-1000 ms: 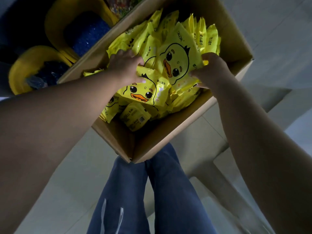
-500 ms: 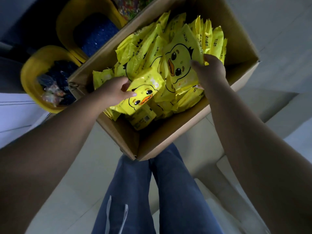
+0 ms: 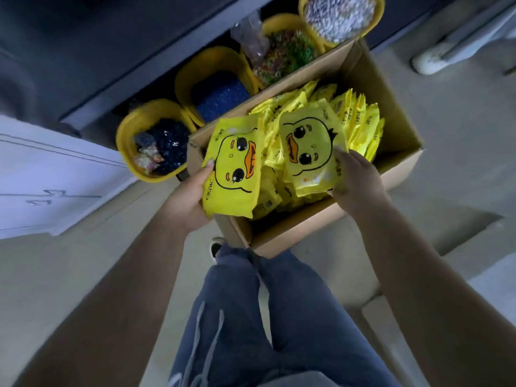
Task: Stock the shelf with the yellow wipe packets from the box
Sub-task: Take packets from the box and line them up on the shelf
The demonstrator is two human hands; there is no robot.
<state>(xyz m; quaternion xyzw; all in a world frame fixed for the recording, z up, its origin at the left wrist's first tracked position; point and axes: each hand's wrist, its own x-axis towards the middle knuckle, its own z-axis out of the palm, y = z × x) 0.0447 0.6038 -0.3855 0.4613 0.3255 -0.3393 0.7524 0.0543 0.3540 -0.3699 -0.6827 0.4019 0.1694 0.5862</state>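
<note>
One packet (image 3: 234, 169) in each of the hands (image 3: 190, 202)

Dim, cool indoor light; the yellow packets (image 3: 233, 166) stand out brightest. Soft motion blur throughout, with wide-angle bending toward the edges.

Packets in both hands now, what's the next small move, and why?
Probably lift both clear of the box and turn toward the shelf. The left hand grips one duck packet at the box's near-left edge; the right hand holds another above the pile. No shelf space for wipes is in view yet.
</note>
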